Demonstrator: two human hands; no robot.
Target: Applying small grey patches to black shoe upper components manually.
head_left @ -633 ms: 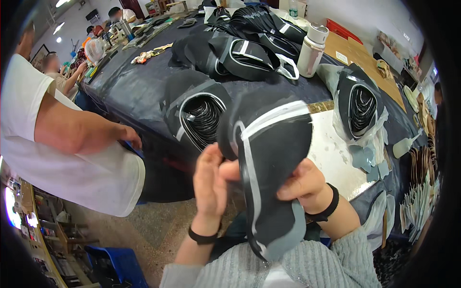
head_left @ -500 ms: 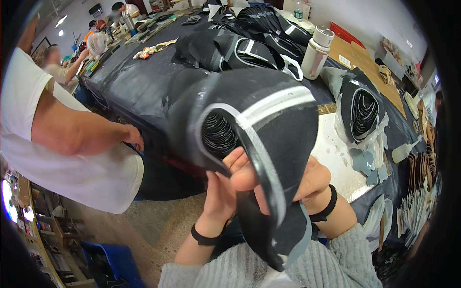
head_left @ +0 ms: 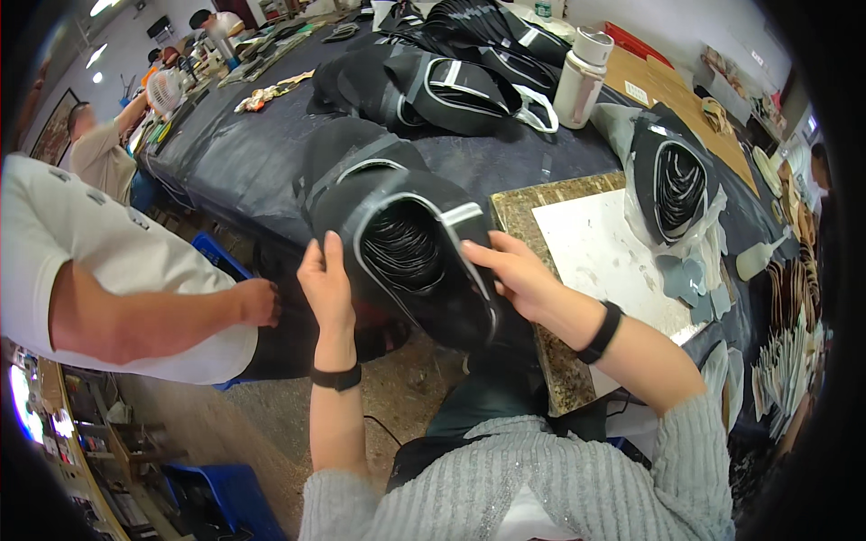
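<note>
A nested stack of black shoe uppers [head_left: 469, 311], edged with pale grey strips, sits at the table's near edge. Its opening shows many dark layers inside. My right hand [head_left: 519, 270] grips the right rim, thumb on top and fingers partly hidden behind. Against the left side rests my left hand [head_left: 327, 284], its fingers extended and apart. More black uppers [head_left: 347, 144] lie directly behind the stack. Both my wrists wear black bands.
A stone slab [head_left: 519, 212] with a white sheet [head_left: 586, 243] lies to the right. Beyond stand a pale bottle [head_left: 582, 81] and piled uppers [head_left: 460, 90]. A plastic-wrapped stack [head_left: 677, 185] is farther right. A co-worker's arm [head_left: 153, 316] is close on my left; a blue bin [head_left: 221, 496] stands below.
The single upper I held up close has come down onto the stack at the table edge. My hands have moved apart to its two sides, and the white sheet is more visible.
</note>
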